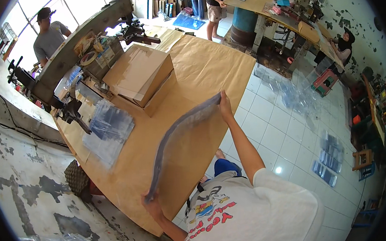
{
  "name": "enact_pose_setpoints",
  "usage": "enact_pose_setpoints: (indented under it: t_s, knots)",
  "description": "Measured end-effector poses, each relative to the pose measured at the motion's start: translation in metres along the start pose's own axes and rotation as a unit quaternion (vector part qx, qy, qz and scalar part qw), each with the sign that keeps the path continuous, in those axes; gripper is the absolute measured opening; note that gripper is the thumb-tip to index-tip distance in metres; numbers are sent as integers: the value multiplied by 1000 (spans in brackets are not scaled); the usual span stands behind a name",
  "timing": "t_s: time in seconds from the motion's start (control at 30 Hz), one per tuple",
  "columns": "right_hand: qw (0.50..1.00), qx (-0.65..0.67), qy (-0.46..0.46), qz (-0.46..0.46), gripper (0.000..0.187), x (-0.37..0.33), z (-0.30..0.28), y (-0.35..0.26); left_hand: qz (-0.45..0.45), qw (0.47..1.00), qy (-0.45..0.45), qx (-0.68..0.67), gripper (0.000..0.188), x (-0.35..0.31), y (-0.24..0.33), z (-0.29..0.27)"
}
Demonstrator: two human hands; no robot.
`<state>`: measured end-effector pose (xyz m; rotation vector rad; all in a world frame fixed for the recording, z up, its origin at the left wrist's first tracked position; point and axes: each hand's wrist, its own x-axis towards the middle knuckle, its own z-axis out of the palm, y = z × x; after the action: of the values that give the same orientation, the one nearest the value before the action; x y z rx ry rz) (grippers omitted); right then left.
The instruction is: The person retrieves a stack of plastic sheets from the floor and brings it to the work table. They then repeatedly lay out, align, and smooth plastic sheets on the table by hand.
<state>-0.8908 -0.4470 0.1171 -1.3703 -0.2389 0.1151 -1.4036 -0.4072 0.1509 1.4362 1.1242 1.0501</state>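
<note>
A clear plastic sheet with a dark grey band along one edge (160, 149) is stretched above the table. My left hand (151, 202) grips the band's near end, and my right hand (224, 105) grips its far end. Between them the band bows toward the left, and the see-through part hangs on the side toward me. To the left, a pile of clear plastic pieces (108, 130) lies on the brown-covered table (201, 67). Behind it stands a cardboard box (138, 76) with its top flaps folded over.
A heavy metal machine arm (68, 51) with clamps arches over the table's left side. Stacks of plastic (332, 150) and loose clear film (293, 94) lie on the tiled floor at right. One person (51, 39) is beyond the machine; others are at a rear workbench (250, 2).
</note>
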Motion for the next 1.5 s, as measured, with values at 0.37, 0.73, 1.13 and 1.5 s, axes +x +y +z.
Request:
enact_pose_setpoints:
  t_s: [0.37, 0.73, 1.13, 1.5]
  knots:
    - [974, 189, 38, -123, 41, 93, -15, -209, 14, 1000, -23, 8, 26, 2, 2, -14]
    - [962, -171, -203, -57, 37, -1, -29, -98, 18, 997, 79, 18, 17, -3, 44, 4]
    - [979, -97, -139, -117, 41, -27, -11, -63, 51, 962, 51, 264, 20, 18, 95, 27]
    - [990, -2, -139, 26, 43, -32, 1, -62, -60, 846, -95, 521, 37, 44, 123, 51]
